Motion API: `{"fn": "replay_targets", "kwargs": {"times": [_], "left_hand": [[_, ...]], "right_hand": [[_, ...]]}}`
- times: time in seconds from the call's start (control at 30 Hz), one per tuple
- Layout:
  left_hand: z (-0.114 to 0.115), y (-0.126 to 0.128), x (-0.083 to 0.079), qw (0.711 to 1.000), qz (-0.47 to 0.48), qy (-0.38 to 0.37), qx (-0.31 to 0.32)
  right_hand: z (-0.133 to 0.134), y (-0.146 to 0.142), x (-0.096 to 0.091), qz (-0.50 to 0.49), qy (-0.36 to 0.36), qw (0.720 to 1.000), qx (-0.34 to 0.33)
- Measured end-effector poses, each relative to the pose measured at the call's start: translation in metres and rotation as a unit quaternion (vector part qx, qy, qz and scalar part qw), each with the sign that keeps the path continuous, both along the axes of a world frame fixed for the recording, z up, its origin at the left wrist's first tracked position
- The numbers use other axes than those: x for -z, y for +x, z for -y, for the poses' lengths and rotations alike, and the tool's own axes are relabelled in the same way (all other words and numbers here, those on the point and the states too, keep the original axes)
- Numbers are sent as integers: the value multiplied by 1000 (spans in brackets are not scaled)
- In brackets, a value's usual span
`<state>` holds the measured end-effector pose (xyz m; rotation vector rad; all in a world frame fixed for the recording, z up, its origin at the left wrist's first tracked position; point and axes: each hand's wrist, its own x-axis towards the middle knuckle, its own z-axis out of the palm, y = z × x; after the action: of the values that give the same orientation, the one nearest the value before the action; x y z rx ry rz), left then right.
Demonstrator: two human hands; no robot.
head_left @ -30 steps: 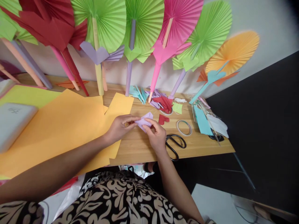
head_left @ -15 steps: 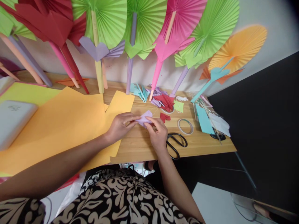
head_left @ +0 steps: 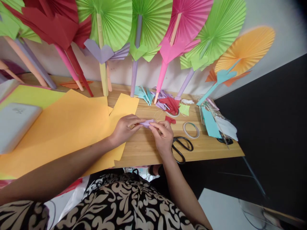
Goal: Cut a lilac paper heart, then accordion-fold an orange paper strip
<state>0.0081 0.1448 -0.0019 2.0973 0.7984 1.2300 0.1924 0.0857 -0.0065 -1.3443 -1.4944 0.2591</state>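
A small folded lilac paper piece [head_left: 146, 122] sits between both hands just above the wooden table [head_left: 144, 148]. My left hand [head_left: 124, 128] pinches its left end with closed fingers. My right hand [head_left: 163, 135] pinches its right end, fingers curled over it. A large orange paper sheet [head_left: 62, 127] lies under my left forearm. Black scissors [head_left: 182, 147] rest just right of my right hand.
A tape ring [head_left: 191, 129] and a red paper scrap [head_left: 169, 119] lie beyond the right hand. Folded paper scraps [head_left: 165, 102] pile near the wall. Pleated paper fans [head_left: 148, 22] on sticks lean against the wall. A white box [head_left: 14, 124] lies at the left.
The lilac piece has been pressed flatter and lower between the hands; it stood up more a second ago. Both hands stayed in place.
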Motion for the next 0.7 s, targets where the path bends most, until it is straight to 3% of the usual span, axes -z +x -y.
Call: {"fn": "replay_targets", "kwargs": {"times": [0.33,0.7], "left_hand": [[-2,-1,-2,992,-13,123,-1],[-3,-2,-5,994,-30,104,-11]], "right_hand": [[-2,1,-5,63,63,996,9],[-1,2,-5,67,54,996,-7]]}}
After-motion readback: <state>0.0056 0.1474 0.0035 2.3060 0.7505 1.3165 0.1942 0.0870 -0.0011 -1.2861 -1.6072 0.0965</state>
